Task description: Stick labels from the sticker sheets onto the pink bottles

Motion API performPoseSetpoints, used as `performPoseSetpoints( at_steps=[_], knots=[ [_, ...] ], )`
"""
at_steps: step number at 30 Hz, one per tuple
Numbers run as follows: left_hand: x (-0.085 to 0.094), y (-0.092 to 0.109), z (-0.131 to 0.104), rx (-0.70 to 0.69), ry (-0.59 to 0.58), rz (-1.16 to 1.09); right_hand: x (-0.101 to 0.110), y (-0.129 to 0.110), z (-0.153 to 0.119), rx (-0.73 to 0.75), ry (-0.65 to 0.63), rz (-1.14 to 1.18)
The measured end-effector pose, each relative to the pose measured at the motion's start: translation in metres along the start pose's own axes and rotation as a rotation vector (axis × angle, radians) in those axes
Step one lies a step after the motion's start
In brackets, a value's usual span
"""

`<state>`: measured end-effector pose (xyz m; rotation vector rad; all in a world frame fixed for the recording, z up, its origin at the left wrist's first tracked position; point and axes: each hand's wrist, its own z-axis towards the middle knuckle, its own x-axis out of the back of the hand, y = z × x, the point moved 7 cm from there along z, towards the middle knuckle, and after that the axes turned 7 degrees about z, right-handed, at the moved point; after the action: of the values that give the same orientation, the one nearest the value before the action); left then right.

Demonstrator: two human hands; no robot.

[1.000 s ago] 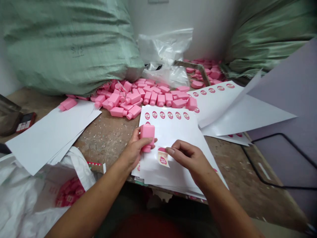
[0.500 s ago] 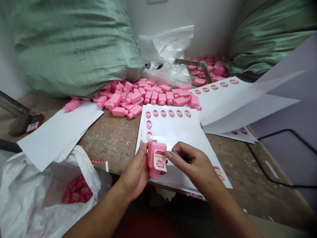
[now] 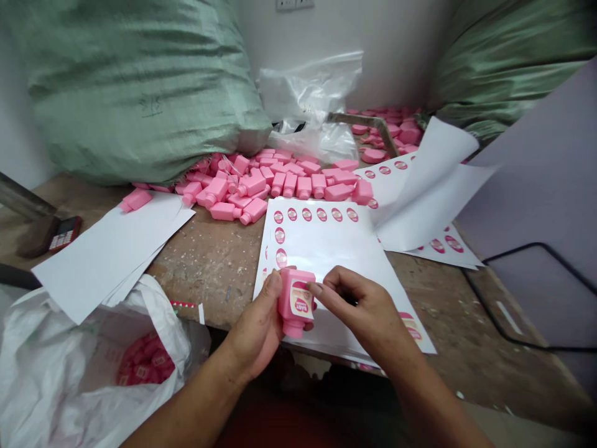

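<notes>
bottle [image 3: 286, 305], pink and boxy, sat in the left hand [image 3: 256, 330] above the near part of the label sheet [image 3: 326, 249], its long axis running from the flat base, away from the person, down to the neck, nearest the body. the left grip was closed around it, thumb along the left side and fingertips showing past the right edge. the label [image 3: 301, 301] lay on the broad face turned up to view, and the right hand [image 3: 361, 302] was the nearer one to its upper right edge: the label stretched leftward and downward from that thumb tip. thumb and fingers there were drawn close together at the edge, though whether they pinched the label or merely pressed it, i cannot tell. the bottle looked like smooth, matte plastic with square shoulders; the label looked like thin, cream-and-magenta paper. beyond, similar bottles formed a bottle heap [image 3: 252, 185] beside a wrinkled, woven green sack [image 3: 149, 81], while a crumpled clear bag [image 3: 310, 87] caught the light and the tabletop [image 3: 205, 261] was scuffed brown, speckled with pale flecks.
</notes>
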<state>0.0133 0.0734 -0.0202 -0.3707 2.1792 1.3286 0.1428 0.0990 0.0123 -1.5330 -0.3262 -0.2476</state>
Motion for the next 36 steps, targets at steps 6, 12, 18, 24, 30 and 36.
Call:
performPoseSetpoints(
  at_steps=[6,12,18,24,30,36],
  knots=[
    [0.0,0.0,0.0,-0.007,0.003,0.021,0.0,0.005,0.001,0.013,-0.004,-0.039],
    [0.0,-0.001,-0.003,0.004,0.017,0.087,0.003,0.002,0.0,0.075,0.04,-0.153],
    [-0.003,-0.001,-0.004,0.031,0.008,0.129,0.026,-0.002,-0.003,0.102,0.248,-0.254],
    [-0.008,-0.004,-0.008,0.053,-0.043,0.118,0.003,-0.002,-0.004,0.01,0.06,0.163],
    [-0.008,-0.005,-0.016,0.061,-0.064,0.154,-0.013,0.001,0.003,-0.057,-0.089,0.345],
    [-0.001,-0.01,-0.02,0.1,-0.036,0.127,0.002,0.007,0.003,-0.052,0.106,0.344]
  ],
)
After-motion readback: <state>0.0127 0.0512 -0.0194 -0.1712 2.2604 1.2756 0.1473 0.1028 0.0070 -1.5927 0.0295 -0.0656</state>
